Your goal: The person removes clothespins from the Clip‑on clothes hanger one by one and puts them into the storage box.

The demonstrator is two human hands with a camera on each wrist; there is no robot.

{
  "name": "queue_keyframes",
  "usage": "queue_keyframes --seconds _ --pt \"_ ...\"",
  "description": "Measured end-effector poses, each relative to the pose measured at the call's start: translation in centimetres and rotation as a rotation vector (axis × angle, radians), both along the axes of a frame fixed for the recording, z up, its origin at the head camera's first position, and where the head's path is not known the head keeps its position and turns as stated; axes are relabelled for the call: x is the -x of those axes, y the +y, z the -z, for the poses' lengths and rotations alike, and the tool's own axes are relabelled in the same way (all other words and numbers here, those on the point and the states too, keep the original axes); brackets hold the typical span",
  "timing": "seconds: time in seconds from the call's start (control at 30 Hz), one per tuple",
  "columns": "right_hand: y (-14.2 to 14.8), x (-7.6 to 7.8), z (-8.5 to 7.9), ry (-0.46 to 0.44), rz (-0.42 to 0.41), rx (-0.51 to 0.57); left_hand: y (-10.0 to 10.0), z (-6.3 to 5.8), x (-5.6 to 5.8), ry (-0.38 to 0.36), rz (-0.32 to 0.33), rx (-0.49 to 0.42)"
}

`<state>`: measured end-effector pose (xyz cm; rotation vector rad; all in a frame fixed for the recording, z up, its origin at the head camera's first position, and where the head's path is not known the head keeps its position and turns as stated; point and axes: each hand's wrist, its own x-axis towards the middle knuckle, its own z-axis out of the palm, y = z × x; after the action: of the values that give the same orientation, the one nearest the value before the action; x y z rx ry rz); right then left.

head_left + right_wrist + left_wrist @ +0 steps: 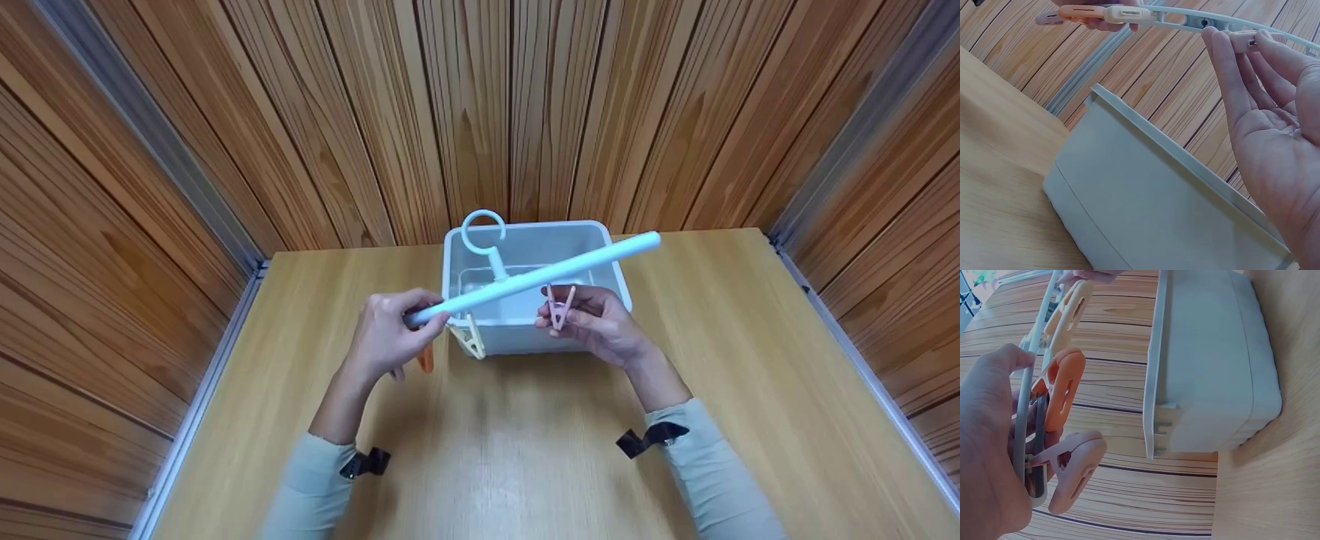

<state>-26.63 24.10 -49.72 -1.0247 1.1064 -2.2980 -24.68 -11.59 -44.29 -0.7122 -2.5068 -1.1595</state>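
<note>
A light blue clothes hanger (555,273), a straight bar with a round hook, is tilted over the bin with its right end higher. My left hand (386,330) grips its left end, thumb on top. Orange (426,358) and cream (474,345) clothespins hang from the bar near that hand; a dull pink clothespin (1081,472) hangs at the end, mostly hidden in the head view. Between thumb and fingers, my right hand (604,334) pinches another pink clothespin (559,313), close below the bar with its two legs pointing up.
Behind and below the hands, a pale grey plastic bin (525,341) stands on the wooden table (495,457), close to the back wall. Wood-panelled walls (480,112) enclose the back and both sides, with metal rails (202,405) along the side edges.
</note>
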Motion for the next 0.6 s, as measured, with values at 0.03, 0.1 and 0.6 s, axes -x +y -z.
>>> queue_keyframes --seconds 0.03,0.1,0.6 --pt "-0.03 -0.01 -0.03 0.000 -0.001 0.000 -0.03 -0.02 0.01 0.002 0.002 0.005" --pt "-0.06 -0.03 -0.08 0.000 -0.003 -0.004 -0.09 -0.04 0.05 0.003 0.004 0.010" --pt "0.10 -0.03 -0.15 0.051 -0.020 -0.008 -0.08 -0.17 -0.18 -0.005 0.012 0.016"
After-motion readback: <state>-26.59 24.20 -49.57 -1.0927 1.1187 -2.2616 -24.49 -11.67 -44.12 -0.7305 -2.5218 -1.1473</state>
